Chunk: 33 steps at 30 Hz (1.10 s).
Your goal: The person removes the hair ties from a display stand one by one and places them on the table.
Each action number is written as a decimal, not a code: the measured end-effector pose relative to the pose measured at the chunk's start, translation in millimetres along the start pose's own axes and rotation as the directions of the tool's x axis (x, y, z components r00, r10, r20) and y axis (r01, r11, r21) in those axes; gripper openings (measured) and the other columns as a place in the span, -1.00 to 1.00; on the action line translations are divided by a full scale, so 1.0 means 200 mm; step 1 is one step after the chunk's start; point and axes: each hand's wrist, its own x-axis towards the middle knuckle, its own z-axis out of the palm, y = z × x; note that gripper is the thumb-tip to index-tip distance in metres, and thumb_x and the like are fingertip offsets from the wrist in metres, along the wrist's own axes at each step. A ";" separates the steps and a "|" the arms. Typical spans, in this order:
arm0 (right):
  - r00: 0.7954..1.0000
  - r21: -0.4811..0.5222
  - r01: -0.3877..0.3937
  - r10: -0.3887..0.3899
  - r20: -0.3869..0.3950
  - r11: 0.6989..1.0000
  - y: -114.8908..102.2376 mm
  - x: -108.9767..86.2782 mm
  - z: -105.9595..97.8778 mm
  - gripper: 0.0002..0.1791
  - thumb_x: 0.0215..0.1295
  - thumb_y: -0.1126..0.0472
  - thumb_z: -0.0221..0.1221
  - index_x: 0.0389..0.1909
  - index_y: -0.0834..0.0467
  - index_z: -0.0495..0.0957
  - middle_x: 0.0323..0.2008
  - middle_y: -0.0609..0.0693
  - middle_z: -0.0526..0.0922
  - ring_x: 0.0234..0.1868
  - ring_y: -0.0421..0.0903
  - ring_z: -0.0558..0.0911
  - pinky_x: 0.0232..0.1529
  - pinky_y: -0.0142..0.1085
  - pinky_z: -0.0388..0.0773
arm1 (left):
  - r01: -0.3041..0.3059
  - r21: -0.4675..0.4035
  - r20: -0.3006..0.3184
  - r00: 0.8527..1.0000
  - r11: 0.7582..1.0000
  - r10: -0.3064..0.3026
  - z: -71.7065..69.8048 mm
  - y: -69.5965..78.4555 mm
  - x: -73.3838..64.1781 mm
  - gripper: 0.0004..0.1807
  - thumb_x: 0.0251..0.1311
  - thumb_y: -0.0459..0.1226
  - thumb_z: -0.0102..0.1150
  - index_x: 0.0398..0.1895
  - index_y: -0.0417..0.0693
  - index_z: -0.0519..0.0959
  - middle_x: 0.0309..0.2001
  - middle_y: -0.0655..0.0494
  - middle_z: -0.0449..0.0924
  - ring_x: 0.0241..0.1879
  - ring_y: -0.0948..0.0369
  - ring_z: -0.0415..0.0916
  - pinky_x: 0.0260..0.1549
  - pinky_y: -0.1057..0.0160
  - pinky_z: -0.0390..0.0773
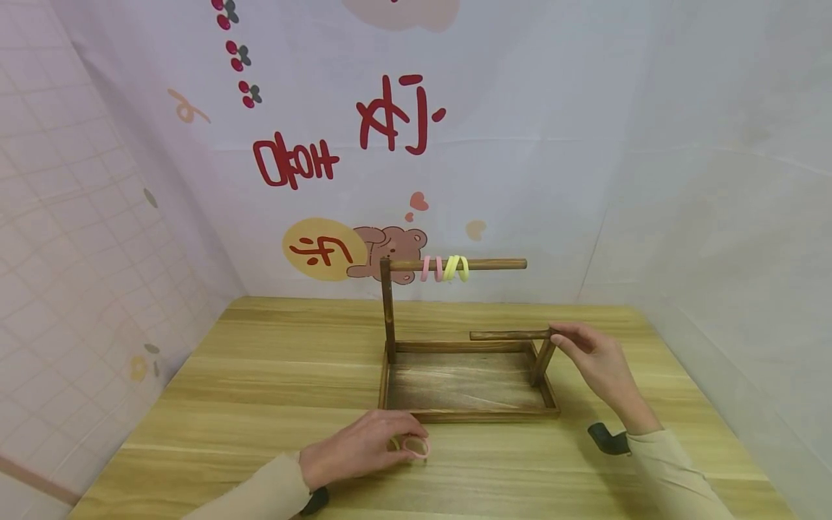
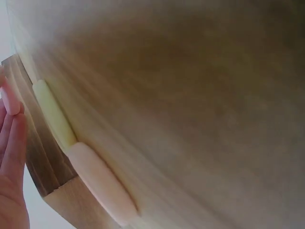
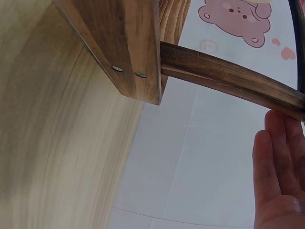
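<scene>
In the head view my left hand (image 1: 367,448) is low over the table in front of a wooden rack, pinching a pink ring band (image 1: 417,448) between thumb and fingers. The left wrist view has a pink band (image 2: 10,99) at those fingertips. A yellow band (image 2: 55,114) and another pink band (image 2: 102,183) lie on the tabletop nearby, mostly hidden by the hand from above. My right hand (image 1: 598,365) holds the rack's short post (image 1: 543,360) at its top, thumb in front. Pink and yellow bands (image 1: 448,268) hang on the rack's upper bar (image 1: 497,264).
The rack's shallow tray (image 1: 474,416) sits mid-table, with a tall post (image 1: 388,310) at its left. A lower bar (image 1: 503,335) reaches left from the short post. Behind the wooden table (image 1: 292,361) hangs a printed white cloth (image 1: 520,144).
</scene>
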 end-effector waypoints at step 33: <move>1.000 0.010 0.019 -0.019 -0.011 1.000 0.00 0.00 0.00 -0.72 0.41 0.37 0.30 0.09 0.17 0.71 -0.03 0.11 0.78 -0.07 -0.56 0.61 -0.06 -0.67 0.53 | -0.016 0.032 0.066 0.998 0.999 0.014 -0.01 0.01 0.01 -0.71 0.35 -0.31 0.37 0.10 -0.11 0.65 0.05 0.10 0.69 -0.15 0.41 0.60 -0.19 0.58 0.56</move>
